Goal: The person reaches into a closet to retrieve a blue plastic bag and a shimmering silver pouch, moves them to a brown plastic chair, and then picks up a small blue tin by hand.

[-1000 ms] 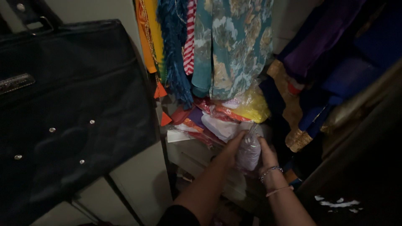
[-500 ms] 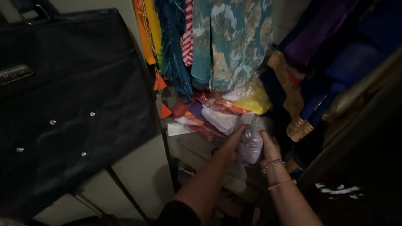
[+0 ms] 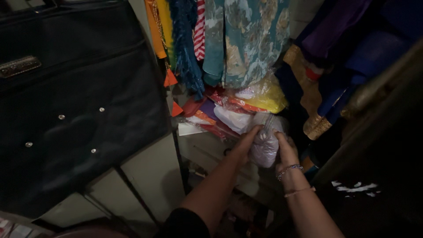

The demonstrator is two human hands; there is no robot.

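- Clear plastic bag of pale stuff sat at the front edge of a crowded wardrobe shelf, held between both hands.
- Left hand pressed its fingers against the bag's left side, closed on it.
- Right hand, bangles at the wrist, cupped the bag's right side, also gripping it.
- Just behind lay more packets: a yellow bag and red-wrapped bundles.
- Hanging garments draped above; a black bag stood well to the left.
- Judged step: handling the bag at the shelf edge; any further move would call for a steady two-handed hold, since the plastic looked slack.
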